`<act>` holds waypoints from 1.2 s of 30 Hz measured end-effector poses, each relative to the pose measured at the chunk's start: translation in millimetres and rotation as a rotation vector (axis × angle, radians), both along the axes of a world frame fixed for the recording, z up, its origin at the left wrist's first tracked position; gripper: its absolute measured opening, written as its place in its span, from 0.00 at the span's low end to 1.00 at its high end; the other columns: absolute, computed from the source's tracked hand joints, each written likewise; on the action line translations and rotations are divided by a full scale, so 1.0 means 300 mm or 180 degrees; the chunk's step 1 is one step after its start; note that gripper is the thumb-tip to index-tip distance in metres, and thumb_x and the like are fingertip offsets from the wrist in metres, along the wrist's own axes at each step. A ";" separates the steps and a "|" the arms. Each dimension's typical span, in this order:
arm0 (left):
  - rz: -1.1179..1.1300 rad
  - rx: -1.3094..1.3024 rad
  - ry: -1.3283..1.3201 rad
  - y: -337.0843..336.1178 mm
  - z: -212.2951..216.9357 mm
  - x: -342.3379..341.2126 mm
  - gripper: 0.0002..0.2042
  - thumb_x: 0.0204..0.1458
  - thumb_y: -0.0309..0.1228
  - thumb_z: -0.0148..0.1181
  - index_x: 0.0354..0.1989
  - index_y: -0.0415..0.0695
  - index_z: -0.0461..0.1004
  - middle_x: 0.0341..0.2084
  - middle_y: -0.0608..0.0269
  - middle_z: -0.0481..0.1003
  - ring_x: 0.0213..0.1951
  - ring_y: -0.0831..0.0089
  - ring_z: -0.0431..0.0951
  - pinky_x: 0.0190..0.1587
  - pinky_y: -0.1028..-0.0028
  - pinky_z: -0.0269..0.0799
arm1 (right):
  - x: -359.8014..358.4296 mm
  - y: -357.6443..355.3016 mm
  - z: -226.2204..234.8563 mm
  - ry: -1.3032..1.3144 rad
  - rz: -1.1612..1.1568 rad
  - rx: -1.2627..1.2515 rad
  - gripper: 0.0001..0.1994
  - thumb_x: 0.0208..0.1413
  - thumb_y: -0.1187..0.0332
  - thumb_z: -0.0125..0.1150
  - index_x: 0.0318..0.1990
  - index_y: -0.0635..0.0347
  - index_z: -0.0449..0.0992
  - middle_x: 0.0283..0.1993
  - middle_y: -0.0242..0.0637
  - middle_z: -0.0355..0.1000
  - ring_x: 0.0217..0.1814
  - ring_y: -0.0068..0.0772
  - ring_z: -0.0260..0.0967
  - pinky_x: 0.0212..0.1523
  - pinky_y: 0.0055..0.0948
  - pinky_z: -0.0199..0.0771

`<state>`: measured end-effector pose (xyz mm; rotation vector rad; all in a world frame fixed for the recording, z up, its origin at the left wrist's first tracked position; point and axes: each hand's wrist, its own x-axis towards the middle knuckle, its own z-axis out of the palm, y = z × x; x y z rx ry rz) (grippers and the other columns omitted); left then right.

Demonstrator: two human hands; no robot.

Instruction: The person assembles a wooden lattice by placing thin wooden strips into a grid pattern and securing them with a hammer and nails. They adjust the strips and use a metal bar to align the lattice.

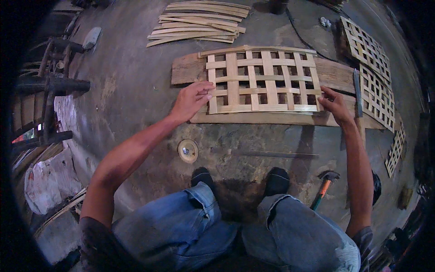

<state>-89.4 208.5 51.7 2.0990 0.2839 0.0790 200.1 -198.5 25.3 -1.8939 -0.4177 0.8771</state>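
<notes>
Woven panel point(270, 86), pinched by left hand point(192, 100) and right hand point(336, 106) — planks point(186, 70) beneath partly hidden

Lattice point(232, 75) on boards point(186, 70), strips point(197, 28) behind (leftward)

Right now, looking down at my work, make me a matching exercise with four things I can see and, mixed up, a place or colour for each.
Things:
1. hammer
2. loose strips
3. left hand
4. woven panel between the hands

Places and colours:
A. at the panel's left edge
B. orange and green handle
C. over wooden boards
D. piled on the floor

Pairs: 1-B, 2-D, 3-A, 4-C
</notes>
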 end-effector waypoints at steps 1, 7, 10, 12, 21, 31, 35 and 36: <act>0.0088 -0.0090 0.0016 0.005 -0.013 0.001 0.14 0.55 0.23 0.58 0.50 0.39 0.74 0.52 0.56 0.72 0.50 0.67 0.77 0.52 0.70 0.77 | -0.013 0.022 0.012 -0.0064 0.0002 -0.0002 0.29 0.53 0.69 0.65 0.62 0.66 0.67 0.37 0.29 0.72 0.39 0.19 0.67 0.43 0.23 0.68; 0.0609 -0.0379 0.0110 0.019 -0.084 0.017 0.17 0.51 0.21 0.63 0.50 0.37 0.73 0.51 0.57 0.72 0.48 0.68 0.78 0.51 0.71 0.77 | -0.019 0.034 -0.017 -0.0429 0.0112 -0.0075 0.27 0.50 0.71 0.67 0.59 0.66 0.71 0.33 0.26 0.70 0.35 0.18 0.65 0.38 0.21 0.68; 0.0641 -0.0191 0.0081 0.012 -0.083 0.008 0.17 0.50 0.21 0.64 0.50 0.38 0.74 0.50 0.57 0.74 0.47 0.67 0.79 0.50 0.71 0.78 | -0.027 0.040 -0.023 -0.0527 0.0121 -0.0125 0.26 0.50 0.71 0.67 0.58 0.66 0.72 0.33 0.26 0.70 0.35 0.18 0.65 0.38 0.21 0.69; 0.0648 -0.0019 0.0111 0.000 -0.069 0.018 0.17 0.49 0.21 0.64 0.50 0.39 0.74 0.49 0.57 0.75 0.46 0.67 0.79 0.49 0.71 0.78 | -0.027 0.034 -0.031 -0.0529 0.0064 -0.0120 0.26 0.49 0.71 0.68 0.58 0.66 0.72 0.33 0.26 0.70 0.34 0.18 0.65 0.38 0.21 0.69; 0.0714 -0.0113 0.0268 0.027 -0.072 0.009 0.18 0.48 0.21 0.64 0.50 0.41 0.74 0.47 0.57 0.77 0.44 0.68 0.80 0.47 0.71 0.79 | -0.031 0.038 -0.028 -0.0584 0.0106 -0.0315 0.26 0.48 0.72 0.70 0.56 0.67 0.72 0.34 0.27 0.71 0.36 0.18 0.66 0.40 0.20 0.69; 0.0706 0.0365 0.0225 0.027 -0.019 -0.048 0.16 0.50 0.25 0.64 0.49 0.43 0.75 0.44 0.58 0.75 0.39 0.72 0.79 0.44 0.73 0.78 | -0.114 -0.074 0.035 -0.1508 -0.0143 -0.0669 0.17 0.51 0.70 0.68 0.48 0.61 0.77 0.38 0.36 0.76 0.38 0.25 0.73 0.39 0.27 0.74; -0.0334 0.1796 -0.0363 0.119 -0.056 -0.239 0.13 0.46 0.27 0.67 0.42 0.45 0.76 0.40 0.59 0.77 0.37 0.65 0.79 0.39 0.68 0.77 | -0.302 -0.285 0.029 -0.1692 0.0634 -0.1000 0.11 0.47 0.74 0.67 0.40 0.60 0.79 0.38 0.39 0.76 0.38 0.34 0.74 0.39 0.30 0.75; -0.0697 0.2167 -0.0651 0.125 -0.085 -0.289 0.13 0.46 0.28 0.67 0.41 0.46 0.76 0.39 0.59 0.77 0.37 0.63 0.78 0.39 0.67 0.76 | -0.348 -0.337 0.011 -0.1680 0.0963 -0.1075 0.12 0.46 0.75 0.68 0.40 0.60 0.79 0.38 0.40 0.75 0.39 0.37 0.74 0.40 0.31 0.75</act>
